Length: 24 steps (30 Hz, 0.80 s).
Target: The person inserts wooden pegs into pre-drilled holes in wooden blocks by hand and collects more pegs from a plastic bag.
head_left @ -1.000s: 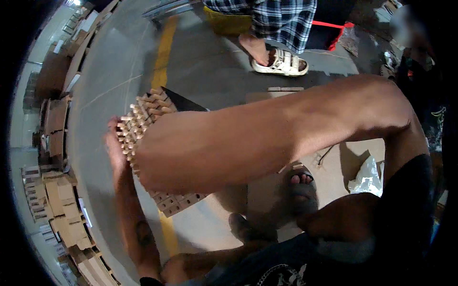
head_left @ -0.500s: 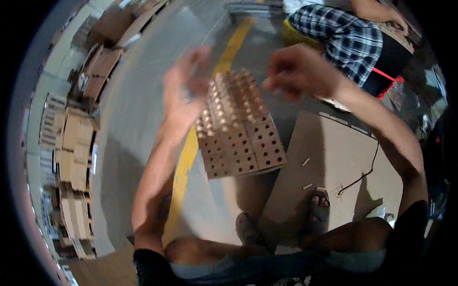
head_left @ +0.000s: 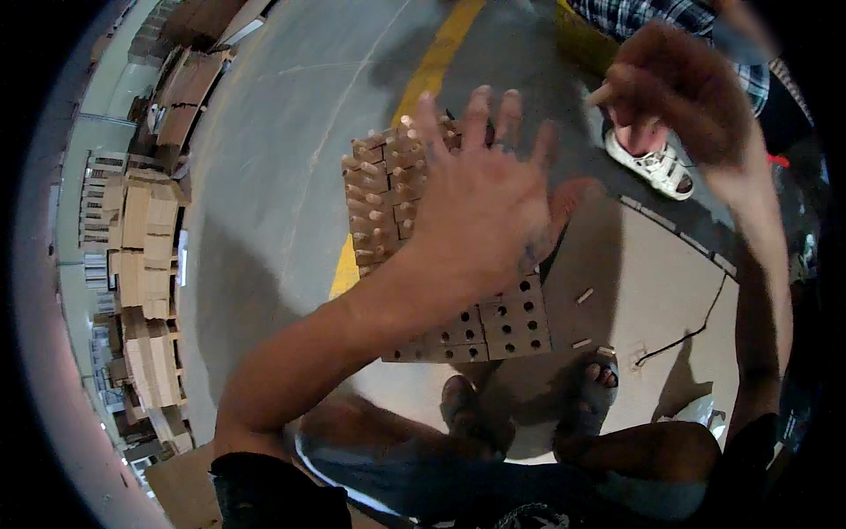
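Observation:
My left hand [head_left: 489, 203] spreads its fingers, palm down, over a set of brown blocks [head_left: 507, 331] drilled with rows of round holes. Short wooden dowels [head_left: 366, 198] stand up from the holes in the far and left part of the blocks. In the near part the holes show dark, with nothing standing in them. The left hand hides the middle and right of the blocks; whether it touches the dowels I cannot tell. My right hand [head_left: 683, 93] is up at the far right, fingers pinched on a single wooden dowel [head_left: 600, 95].
Loose dowels [head_left: 584, 295] lie on a cardboard sheet [head_left: 670, 273] by my feet. A co-worker's white sandal [head_left: 648, 163] and plaid-clothed leg are at the far right, close to my right hand. Stacked cardboard [head_left: 145, 229] lines the left. A yellow line [head_left: 445, 48] crosses the floor.
My left hand has swung right, from the blocks' left side to above them, fingers now spread. My right hand has moved right and away from the blocks. The view has shifted slightly.

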{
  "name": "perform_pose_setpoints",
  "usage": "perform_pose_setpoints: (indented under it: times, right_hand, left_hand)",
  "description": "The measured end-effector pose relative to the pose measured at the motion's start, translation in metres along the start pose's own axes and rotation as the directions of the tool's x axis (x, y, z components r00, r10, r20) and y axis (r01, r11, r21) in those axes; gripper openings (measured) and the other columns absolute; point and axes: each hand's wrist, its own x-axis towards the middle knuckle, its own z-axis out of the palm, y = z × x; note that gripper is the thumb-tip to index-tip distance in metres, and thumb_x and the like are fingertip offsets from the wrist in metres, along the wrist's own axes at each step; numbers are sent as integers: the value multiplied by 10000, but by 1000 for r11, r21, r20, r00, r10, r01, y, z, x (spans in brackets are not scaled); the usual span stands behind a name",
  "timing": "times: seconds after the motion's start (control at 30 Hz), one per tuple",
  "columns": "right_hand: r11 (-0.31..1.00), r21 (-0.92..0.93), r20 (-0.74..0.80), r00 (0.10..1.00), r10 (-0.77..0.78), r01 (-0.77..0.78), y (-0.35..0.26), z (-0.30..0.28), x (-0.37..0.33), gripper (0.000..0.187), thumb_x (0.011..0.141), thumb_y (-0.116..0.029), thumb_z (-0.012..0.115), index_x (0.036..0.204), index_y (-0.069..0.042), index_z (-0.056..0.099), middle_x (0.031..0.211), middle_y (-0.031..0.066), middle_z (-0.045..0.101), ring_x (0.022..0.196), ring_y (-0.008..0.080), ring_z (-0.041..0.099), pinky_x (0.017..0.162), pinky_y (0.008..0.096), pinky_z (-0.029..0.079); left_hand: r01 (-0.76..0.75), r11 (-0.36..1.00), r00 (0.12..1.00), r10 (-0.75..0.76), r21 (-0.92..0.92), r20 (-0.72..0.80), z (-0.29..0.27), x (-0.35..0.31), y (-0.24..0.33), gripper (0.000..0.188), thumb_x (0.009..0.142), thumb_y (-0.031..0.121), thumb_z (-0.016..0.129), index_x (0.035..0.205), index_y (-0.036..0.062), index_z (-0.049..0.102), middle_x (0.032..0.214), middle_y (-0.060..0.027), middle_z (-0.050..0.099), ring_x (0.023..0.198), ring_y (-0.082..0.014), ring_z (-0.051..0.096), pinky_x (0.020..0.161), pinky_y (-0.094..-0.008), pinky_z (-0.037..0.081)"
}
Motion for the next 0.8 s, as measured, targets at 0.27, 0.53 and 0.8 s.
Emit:
perform_pose_setpoints:
  times: [0.27, 0.53, 0.8]
  right_hand:
    - [971, 215, 47, 994, 94, -102, -5, 4, -20, 118, 906, -119, 625, 963, -15, 637, 730, 18, 628, 600, 65, 587, 514, 202, 435]
    - [995, 30, 357, 929, -98, 93, -25, 59, -21, 122, 873, -46, 636, 980, 11, 629, 758, 122, 656, 686, 199, 660, 621, 313, 518]
    - [705, -429, 461, 809, -365, 564, -52, 73, -26, 212, 826, 3, 621, 1035, 39, 622, 812, 164, 667, 677, 287, 680, 579, 366, 550]
  left_hand:
    - [-31, 997, 999, 34, -69, 40, 1, 0, -9, 533, 939, 513, 470, 1191, 74, 636, 1294, -181, 533, 1262, -362, 437, 1019, -672, 215]
    - [244, 722, 919, -386, -648, -84, -34, 43, -112, 317, 944, 272, 516, 1132, 54, 650, 900, -80, 693, 829, -217, 646, 733, -334, 485]
    - [706, 413, 577, -807, -575, 129, 75, 5, -276, 329, 903, 336, 531, 1070, 97, 684, 897, -146, 678, 835, -239, 675, 788, -384, 495]
